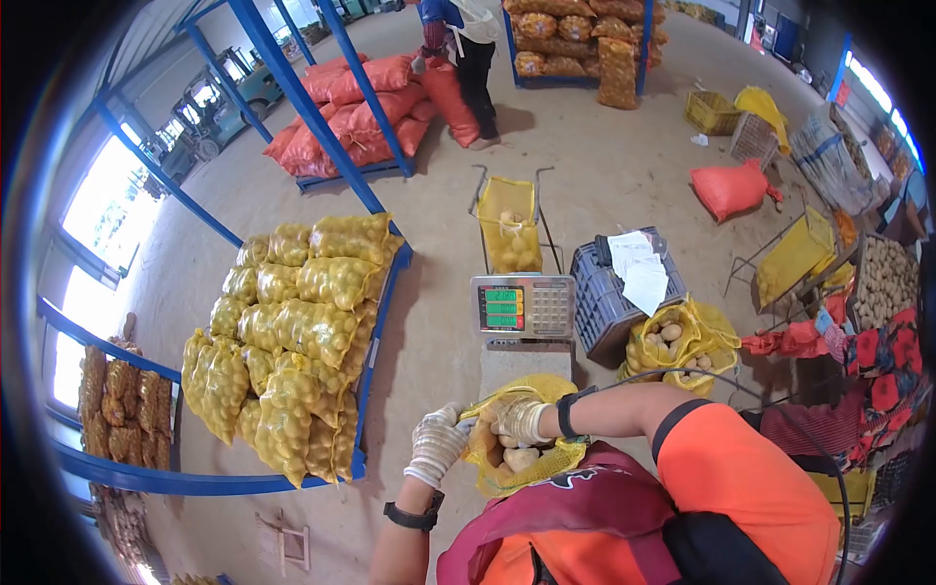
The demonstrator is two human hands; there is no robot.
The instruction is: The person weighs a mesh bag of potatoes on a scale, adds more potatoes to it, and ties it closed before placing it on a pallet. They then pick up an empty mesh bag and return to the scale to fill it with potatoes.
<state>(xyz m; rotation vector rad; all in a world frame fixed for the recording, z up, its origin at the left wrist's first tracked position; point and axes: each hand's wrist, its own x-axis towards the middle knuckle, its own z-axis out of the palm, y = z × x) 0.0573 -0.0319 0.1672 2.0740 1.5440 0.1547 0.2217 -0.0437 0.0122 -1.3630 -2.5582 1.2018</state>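
Note:
A yellow mesh bag (548, 388) of potatoes (521, 458) stands gaping in front of me, by the foot of a scale with a lit green display (504, 307). White knit gloves cover both hands. At the bag's left rim, my left hand (437, 445) is closed on the mesh edge. My right hand (520, 419) reaches into the bag's mouth over the potatoes, fingers curled; whatever they grip is hidden. Beyond the display, another yellow mesh bag (513, 244) with some potatoes hangs on a metal frame.
Filled yellow sacks (327, 283) lie stacked on a blue-framed pallet at left. Right of the scale stand a crate (597, 302) with papers and open potato bags (673, 341). A person (468, 58) handles red sacks (380, 107) farther back. Another person's patterned sleeve (882, 356) shows at right.

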